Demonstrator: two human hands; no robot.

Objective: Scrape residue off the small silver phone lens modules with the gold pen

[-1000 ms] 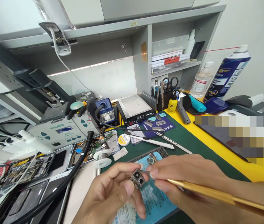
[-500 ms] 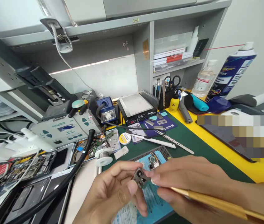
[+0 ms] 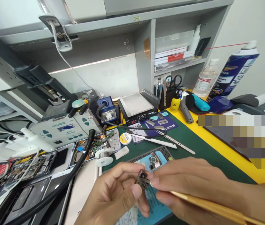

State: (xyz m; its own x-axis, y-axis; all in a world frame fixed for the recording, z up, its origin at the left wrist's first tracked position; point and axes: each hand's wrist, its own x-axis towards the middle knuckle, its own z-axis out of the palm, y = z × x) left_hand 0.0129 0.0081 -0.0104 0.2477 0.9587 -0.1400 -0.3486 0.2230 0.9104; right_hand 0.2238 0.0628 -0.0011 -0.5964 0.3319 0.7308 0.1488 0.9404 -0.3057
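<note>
your left hand point(image 3: 113, 197) pinched a small camera module point(image 3: 142, 178) just above the blue mat point(image 3: 157, 207); your right hand point(image 3: 188, 184) gripped gold tweezers point(image 3: 207, 206), their tip touching the module.

Two hands point(image 3: 113, 193) point(image 3: 188, 184), two camera modules point(image 3: 142, 178) point(image 3: 153, 160), one spray can point(image 3: 234, 72), one clear bottle point(image 3: 204, 82).

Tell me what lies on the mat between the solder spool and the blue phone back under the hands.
In the head view, a small white pad lies on the green mat between the solder spool and the blue phone back; otherwise bare mat.
</note>
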